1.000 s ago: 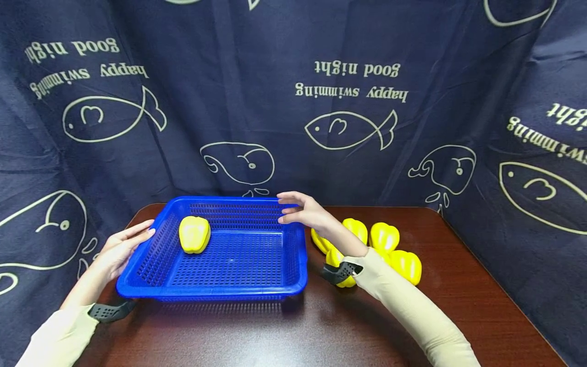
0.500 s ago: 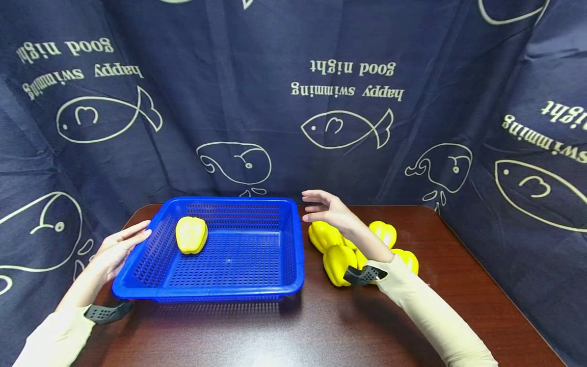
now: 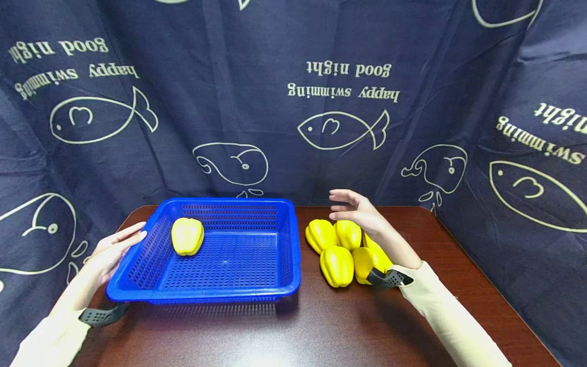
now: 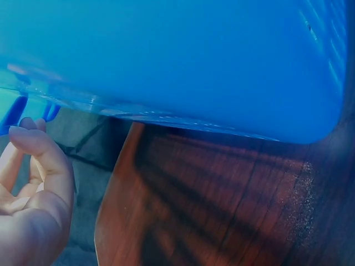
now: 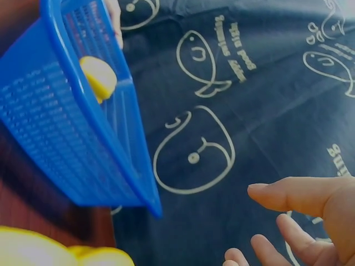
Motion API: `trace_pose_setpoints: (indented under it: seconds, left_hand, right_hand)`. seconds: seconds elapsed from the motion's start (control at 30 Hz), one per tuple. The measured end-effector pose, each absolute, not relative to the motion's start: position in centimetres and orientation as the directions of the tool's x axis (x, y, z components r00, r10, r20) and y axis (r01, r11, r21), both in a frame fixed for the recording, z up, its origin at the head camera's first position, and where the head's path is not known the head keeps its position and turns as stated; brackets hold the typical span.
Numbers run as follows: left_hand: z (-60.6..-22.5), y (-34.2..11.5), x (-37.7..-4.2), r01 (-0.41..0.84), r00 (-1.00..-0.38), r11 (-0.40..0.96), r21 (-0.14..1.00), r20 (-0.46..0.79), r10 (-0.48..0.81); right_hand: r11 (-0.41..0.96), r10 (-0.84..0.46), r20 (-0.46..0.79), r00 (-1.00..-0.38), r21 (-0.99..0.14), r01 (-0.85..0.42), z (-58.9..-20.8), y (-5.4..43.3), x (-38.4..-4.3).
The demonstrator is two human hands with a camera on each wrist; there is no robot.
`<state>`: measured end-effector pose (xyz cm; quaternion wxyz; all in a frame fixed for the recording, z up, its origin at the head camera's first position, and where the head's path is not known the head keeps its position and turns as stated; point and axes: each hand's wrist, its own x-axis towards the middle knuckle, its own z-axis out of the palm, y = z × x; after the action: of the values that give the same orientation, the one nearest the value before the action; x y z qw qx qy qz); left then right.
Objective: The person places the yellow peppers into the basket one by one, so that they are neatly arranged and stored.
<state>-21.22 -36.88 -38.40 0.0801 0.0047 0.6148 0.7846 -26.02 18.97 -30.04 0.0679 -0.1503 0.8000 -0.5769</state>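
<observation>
A blue plastic basket (image 3: 202,294) with perforated walls stands on the table, holding one yellow bell pepper (image 3: 187,237) near its left side. At the basket's left rim, my left hand (image 3: 110,255) grips the edge between thumb and fingers; the left wrist view shows the thumb (image 4: 41,147) right at the rim. My right hand (image 3: 359,211) hovers with nothing in it over the far side of several yellow bell peppers (image 3: 337,266) grouped right of the basket. Its fingers are spread and loosely bent, apart from the thumb (image 5: 283,194). The right forearm hides part of the group.
The brown wooden table (image 3: 316,331) carries everything. Behind it and along both sides hangs a dark blue curtain (image 3: 257,102) printed with fish, whales and lettering. Each wrist wears a black strap (image 3: 390,279).
My right hand has moved rightward, from above the basket's right rim to above the yellow bell peppers. The left hand stays at the basket's left rim. The head view shifts slightly.
</observation>
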Motion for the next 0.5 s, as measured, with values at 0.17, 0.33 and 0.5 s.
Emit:
trace_pose_setpoints:
  seconds: [0.17, 0.33, 0.5]
  left_hand:
    - [-38.5, -37.0, -21.2, -0.122, -0.986, -0.232, 0.965, -0.092, 0.138]
    - [-38.6, -37.0, -21.2, -0.131, -0.985, -0.241, 0.962, -0.098, 0.141]
    - [-38.4, -36.9, -21.3, -0.141, -0.986, -0.236, 0.962, -0.114, 0.125]
  right_hand:
    - [0.307, -0.289, 0.063, -0.955, -0.939, -0.155, -30.2, 21.1, -25.5]
    - [0.334, -0.271, 0.074, -0.960, -0.928, -0.166, -30.6, 23.1, -24.9]
    - [0.328, -0.253, 0.084, -0.964, -0.930, -0.168, -31.2, 25.1, -24.3]
